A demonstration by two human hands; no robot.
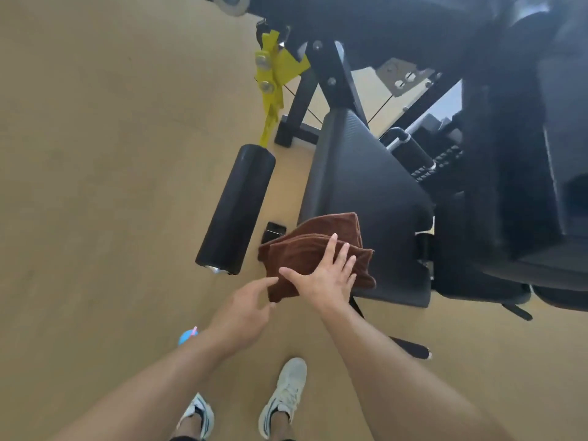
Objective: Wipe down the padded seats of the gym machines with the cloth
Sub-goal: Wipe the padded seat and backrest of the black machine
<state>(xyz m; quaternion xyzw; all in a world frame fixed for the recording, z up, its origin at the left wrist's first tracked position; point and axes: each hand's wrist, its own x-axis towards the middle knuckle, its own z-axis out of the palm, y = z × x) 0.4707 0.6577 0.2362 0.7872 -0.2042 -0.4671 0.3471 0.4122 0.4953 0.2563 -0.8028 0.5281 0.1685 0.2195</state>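
Head cam, only view. Right hand [324, 275] lies flat, palm down, fingers spread, pressing on a folded brown terry cloth [313, 249]; not pinching it, just weight on top. Cloth sits on the near-left corner of the black padded vinyl seat [359, 179], w/ its near-left edge hanging off the pad past the thumb. Folds of cloth stick out beyond the fingertips and to the right of the little finger.

Left hand [245, 307] just left of the right thumb, half-open, index finger extended, tip at or near the cloth's overhanging corner. Contact: cannot tell. Nothing held in it.

Left of the cloth: black cylindrical foam roller pad [235, 208] on a yellow metal adj. bracket [270, 84], apart from the seat. Small black flat object [273, 232] on the tan floor [111, 154] between roller and cloth, partly behind the cloth edge. Beyond the right hand, far side of the seat: black steel machine frame [334, 68] and a knurled chrome handle [413, 151]. Below the forearms: two white sneakers [286, 396]. Blue-pink item [187, 337] by the left wrist, too small to ID.
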